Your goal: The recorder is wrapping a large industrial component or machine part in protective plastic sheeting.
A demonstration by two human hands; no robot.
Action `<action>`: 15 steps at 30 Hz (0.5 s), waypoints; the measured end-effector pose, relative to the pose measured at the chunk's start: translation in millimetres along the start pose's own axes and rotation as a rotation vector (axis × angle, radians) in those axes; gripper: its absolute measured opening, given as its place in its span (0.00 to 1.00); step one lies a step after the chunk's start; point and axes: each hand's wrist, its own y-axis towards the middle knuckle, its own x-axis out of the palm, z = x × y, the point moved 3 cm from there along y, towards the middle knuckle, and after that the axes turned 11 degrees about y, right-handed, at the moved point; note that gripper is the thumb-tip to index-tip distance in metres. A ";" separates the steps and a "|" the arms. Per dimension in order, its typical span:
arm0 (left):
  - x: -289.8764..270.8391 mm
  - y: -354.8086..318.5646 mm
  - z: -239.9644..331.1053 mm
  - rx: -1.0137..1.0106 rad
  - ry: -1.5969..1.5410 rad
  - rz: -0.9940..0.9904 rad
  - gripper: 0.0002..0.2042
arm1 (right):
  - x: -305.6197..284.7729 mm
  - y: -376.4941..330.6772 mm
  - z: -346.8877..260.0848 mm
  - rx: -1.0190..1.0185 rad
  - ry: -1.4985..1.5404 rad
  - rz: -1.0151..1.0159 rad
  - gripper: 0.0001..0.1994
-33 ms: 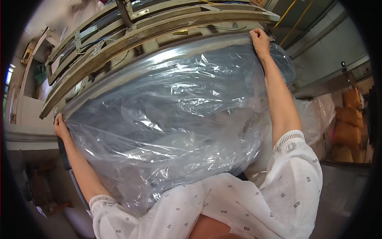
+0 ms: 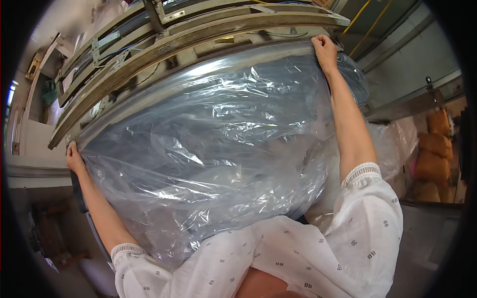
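A wide sheet of clear plastic film (image 2: 213, 129) spreads between my arms, crinkled and shiny, and falls toward my lap. My left hand (image 2: 74, 158) is closed on its far left corner, by the left end of a long bar. At the far right my right hand (image 2: 325, 52) pinches the film's other corner, close to the machine's edge. Between the two hands the film's far edge is drawn fairly straight along the machine's front. Whether the film is one layer or several, I cannot tell.
A long machine frame (image 2: 198, 37) with metal and worn wooden-looking bars runs across the far side. Yellow cables (image 2: 365, 20) hang at the far right. More clear film (image 2: 392, 144) is bunched at my right, near stacked orange-brown bundles (image 2: 435, 149). A grey panel (image 2: 417, 59) stands behind.
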 end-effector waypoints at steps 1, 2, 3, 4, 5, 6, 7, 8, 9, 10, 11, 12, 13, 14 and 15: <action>0.8 4.3 -1.4 0.001 0.017 -0.015 0.12 | 0.7 0.2 0.5 -0.010 -0.042 0.010 0.13; 1.7 7.1 -3.1 0.000 -0.003 -0.038 0.11 | 0.8 0.1 -1.1 -0.083 -0.066 0.038 0.14; 1.6 10.1 -5.3 -0.039 -0.006 -0.045 0.11 | 2.4 1.1 1.3 -0.019 -0.086 0.019 0.14; -0.4 11.7 -5.0 -0.009 0.033 -0.008 0.11 | 0.8 1.4 0.0 -0.056 -0.156 0.101 0.15; -1.4 12.9 -4.8 -0.006 0.191 0.012 0.11 | -0.1 2.0 -3.0 -0.131 -0.218 0.178 0.17; -3.2 12.9 -2.8 0.032 0.344 0.036 0.12 | 0.1 2.5 -2.6 -0.092 -0.226 0.181 0.17; -3.6 12.3 -3.0 -0.003 0.350 0.030 0.12 | -0.2 3.3 -2.7 -0.062 -0.230 0.195 0.17; -6.7 11.0 -1.2 -0.002 0.404 0.093 0.13 | -1.0 3.7 -2.4 -0.030 -0.234 0.211 0.18; -9.7 9.2 0.5 0.000 0.454 0.156 0.14 | -1.9 4.0 -2.9 -0.029 -0.237 0.214 0.18; -11.0 8.0 1.6 0.002 0.450 0.152 0.14 | -3.9 4.3 -2.6 -0.028 -0.200 0.243 0.18; -13.2 6.6 -1.7 -0.099 0.192 0.116 0.15 | -6.4 4.3 -1.6 -0.024 -0.156 0.266 0.18; -12.8 5.7 -5.7 -0.224 -0.081 0.054 0.15 | -8.1 5.0 -0.4 -0.024 -0.165 0.272 0.18; -15.8 4.7 -7.3 -0.249 -0.090 0.027 0.15 | -9.7 5.6 2.2 -0.012 -0.109 0.277 0.18; -18.2 4.6 -8.0 -0.232 -0.072 0.044 0.15 | -11.7 6.7 3.9 -0.037 -0.037 0.286 0.18; -20.6 4.6 -9.1 -0.213 -0.080 0.049 0.15 | -11.6 8.1 6.3 -0.036 -0.052 0.293 0.18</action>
